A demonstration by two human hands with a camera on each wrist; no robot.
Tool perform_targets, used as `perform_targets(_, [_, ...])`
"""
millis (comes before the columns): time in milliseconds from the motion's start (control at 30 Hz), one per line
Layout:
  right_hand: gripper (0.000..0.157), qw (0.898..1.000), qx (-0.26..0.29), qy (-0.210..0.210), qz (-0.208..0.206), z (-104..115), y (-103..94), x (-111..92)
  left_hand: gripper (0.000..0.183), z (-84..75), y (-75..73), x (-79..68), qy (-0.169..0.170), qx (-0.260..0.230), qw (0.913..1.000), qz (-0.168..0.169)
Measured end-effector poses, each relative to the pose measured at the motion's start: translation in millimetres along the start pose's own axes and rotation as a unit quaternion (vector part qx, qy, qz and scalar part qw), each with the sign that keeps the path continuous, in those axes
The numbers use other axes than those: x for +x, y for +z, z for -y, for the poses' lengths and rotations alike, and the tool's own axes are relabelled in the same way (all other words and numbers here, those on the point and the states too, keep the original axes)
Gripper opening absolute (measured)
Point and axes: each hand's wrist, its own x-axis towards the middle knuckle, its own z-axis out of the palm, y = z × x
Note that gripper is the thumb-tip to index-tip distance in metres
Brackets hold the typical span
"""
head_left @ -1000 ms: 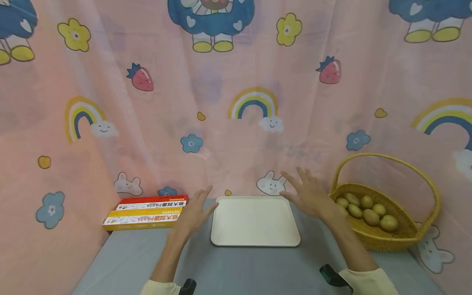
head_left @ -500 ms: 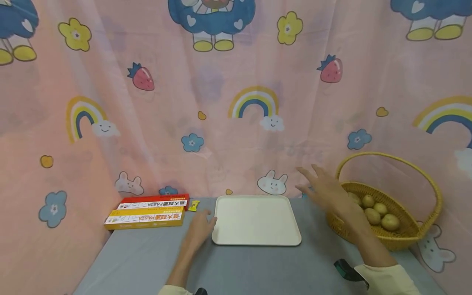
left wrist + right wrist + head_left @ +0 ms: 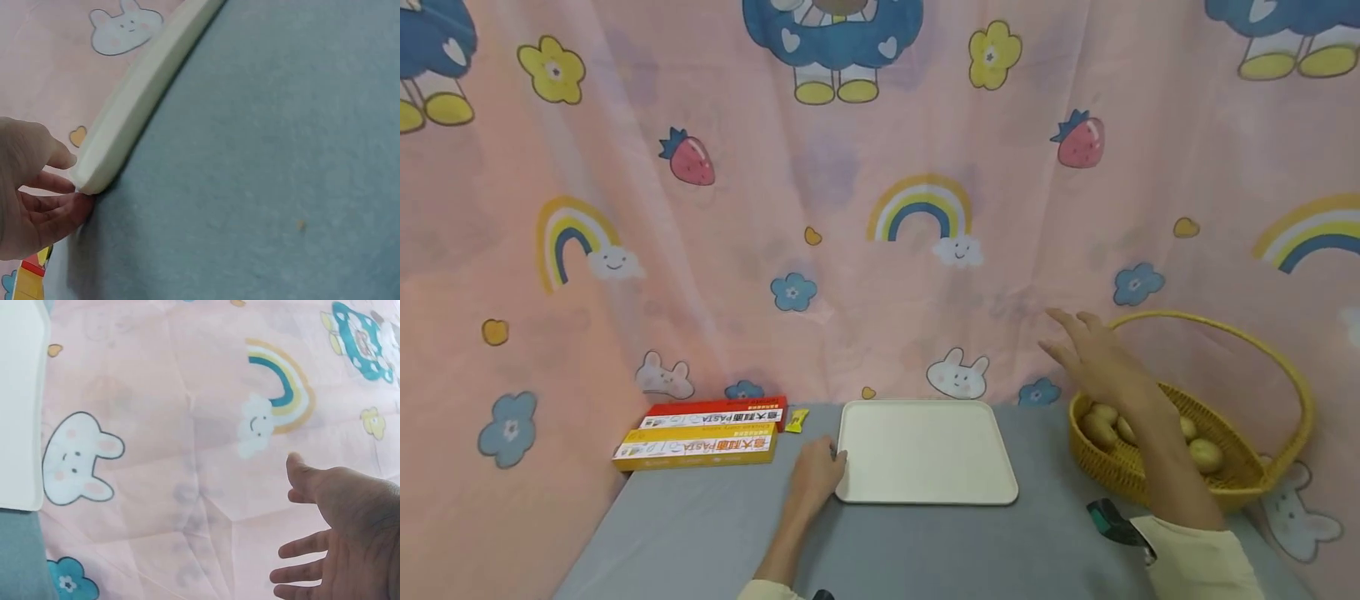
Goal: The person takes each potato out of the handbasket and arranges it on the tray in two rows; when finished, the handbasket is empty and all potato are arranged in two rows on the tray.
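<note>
A cream rectangular tray [image 3: 925, 454] lies on the grey-blue tabletop in the head view. At its left edge my left hand [image 3: 816, 475] pinches the rim. The left wrist view shows that hand's thumb over the tray's corner [image 3: 100, 165] and its fingers beneath. My right hand [image 3: 1101, 367] is raised above the far left side of a yellow woven basket [image 3: 1093, 458], fingers spread and holding nothing. Several potatoes [image 3: 1206, 456] sit in the basket, some hidden behind the right forearm. Seen from the right wrist, the right hand [image 3: 350, 537] has its thumb apart from the fingers.
Two pasta boxes, one red [image 3: 722, 408] and one yellow [image 3: 700, 443], lie at the back left. A small yellow packet [image 3: 797, 420] is beside them. The basket's tall arched handle [image 3: 1240, 337] stands up at the right. A pink patterned curtain [image 3: 880, 325] hangs behind the table.
My left hand has come down to the tray's left edge and now pinches it, uncovering the small packet. My right hand has moved right, from beside the tray to over the basket.
</note>
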Motion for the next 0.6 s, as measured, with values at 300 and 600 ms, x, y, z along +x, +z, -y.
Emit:
perform_targets(300, [0.074,0.999,0.021,0.025,-0.018,-7.1,0.8,5.9,0.013,6.6,17.1,-9.9,0.022,0.083,0.994,-0.068])
perform_targets(600, [0.072,0.993,0.067,0.047,-0.091,-14.0,8.1,0.8,0.022,17.7,25.8,-8.1,0.034,0.063,0.9938,-0.085])
